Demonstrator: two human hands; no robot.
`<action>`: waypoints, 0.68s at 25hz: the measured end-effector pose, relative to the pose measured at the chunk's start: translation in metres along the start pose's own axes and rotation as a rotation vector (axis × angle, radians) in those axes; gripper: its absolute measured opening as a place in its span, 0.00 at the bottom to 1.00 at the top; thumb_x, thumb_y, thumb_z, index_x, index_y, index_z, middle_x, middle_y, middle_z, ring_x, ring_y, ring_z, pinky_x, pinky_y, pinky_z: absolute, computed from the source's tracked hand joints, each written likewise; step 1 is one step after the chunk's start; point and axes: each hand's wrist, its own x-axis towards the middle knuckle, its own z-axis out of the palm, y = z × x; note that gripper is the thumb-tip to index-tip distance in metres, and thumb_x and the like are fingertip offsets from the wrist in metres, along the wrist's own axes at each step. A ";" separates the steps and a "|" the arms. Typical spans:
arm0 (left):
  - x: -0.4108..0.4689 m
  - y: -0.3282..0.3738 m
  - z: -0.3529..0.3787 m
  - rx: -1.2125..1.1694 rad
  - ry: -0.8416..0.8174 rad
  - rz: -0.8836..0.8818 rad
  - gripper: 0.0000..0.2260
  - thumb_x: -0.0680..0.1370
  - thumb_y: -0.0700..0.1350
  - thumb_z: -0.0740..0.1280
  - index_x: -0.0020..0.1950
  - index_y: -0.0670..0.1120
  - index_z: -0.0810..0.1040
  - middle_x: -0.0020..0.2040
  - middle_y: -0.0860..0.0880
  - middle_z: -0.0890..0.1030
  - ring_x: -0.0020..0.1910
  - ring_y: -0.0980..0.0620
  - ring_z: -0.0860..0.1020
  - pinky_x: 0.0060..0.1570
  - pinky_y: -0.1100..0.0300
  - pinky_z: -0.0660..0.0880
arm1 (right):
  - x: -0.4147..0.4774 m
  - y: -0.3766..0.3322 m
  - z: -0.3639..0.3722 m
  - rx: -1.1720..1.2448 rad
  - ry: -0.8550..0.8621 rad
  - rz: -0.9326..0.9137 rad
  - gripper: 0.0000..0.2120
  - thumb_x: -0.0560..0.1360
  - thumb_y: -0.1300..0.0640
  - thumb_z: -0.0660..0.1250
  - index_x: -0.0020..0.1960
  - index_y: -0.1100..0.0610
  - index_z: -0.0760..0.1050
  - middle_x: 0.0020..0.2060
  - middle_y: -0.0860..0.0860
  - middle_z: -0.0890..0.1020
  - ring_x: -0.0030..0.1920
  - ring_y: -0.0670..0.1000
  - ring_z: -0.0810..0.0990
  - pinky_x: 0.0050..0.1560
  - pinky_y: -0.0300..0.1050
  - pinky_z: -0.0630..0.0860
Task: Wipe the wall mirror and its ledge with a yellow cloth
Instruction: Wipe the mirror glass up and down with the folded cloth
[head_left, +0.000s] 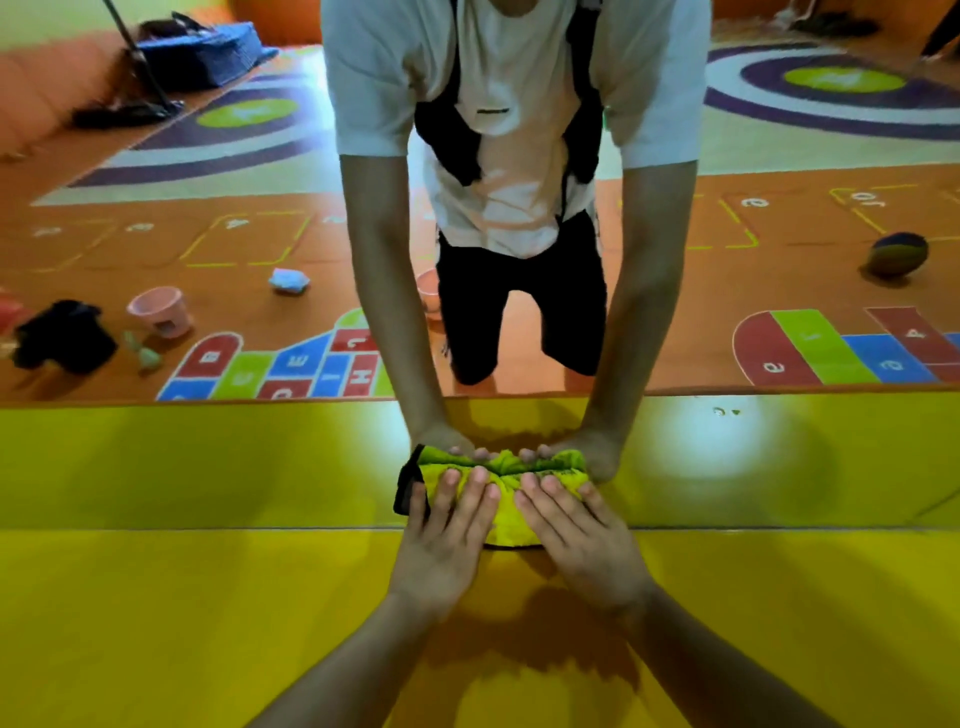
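Pressing the cloth (506, 514) onto the ledge (208, 499) at the foot of the mirror (208, 260), left hand (441, 540) and right hand (576, 545) lie flat, fingers straight, clasping nothing. Bunched so, the cloth may ride over the corner or slip from under the palms.

Floor hopscotch (311, 364) sqs w/ letters e, H; one "4".

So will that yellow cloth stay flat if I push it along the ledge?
Probably floppy: the yellow cloth is wrinkled and bunched under the left hand and right hand. Its plush pile likely drags on the ledge rather than slipping.
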 end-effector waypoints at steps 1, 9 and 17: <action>0.001 0.007 0.003 0.012 -0.011 -0.008 0.38 0.79 0.45 0.61 0.84 0.40 0.46 0.84 0.40 0.45 0.82 0.35 0.44 0.78 0.32 0.43 | -0.004 0.005 -0.001 -0.005 -0.009 -0.017 0.27 0.84 0.59 0.45 0.83 0.59 0.50 0.83 0.55 0.50 0.83 0.54 0.48 0.81 0.55 0.47; 0.035 0.086 0.025 0.028 -0.010 -0.018 0.37 0.80 0.46 0.59 0.84 0.41 0.44 0.85 0.42 0.44 0.83 0.37 0.43 0.79 0.34 0.43 | -0.063 0.070 -0.016 -0.092 -0.054 -0.056 0.34 0.79 0.60 0.54 0.83 0.60 0.50 0.83 0.55 0.50 0.83 0.54 0.49 0.80 0.55 0.50; 0.133 0.061 -0.052 0.001 0.095 -0.052 0.31 0.85 0.50 0.56 0.84 0.42 0.48 0.85 0.43 0.47 0.83 0.40 0.47 0.79 0.36 0.49 | 0.014 0.129 -0.091 -0.064 0.030 -0.008 0.27 0.84 0.64 0.48 0.83 0.59 0.54 0.83 0.53 0.55 0.81 0.52 0.57 0.77 0.55 0.58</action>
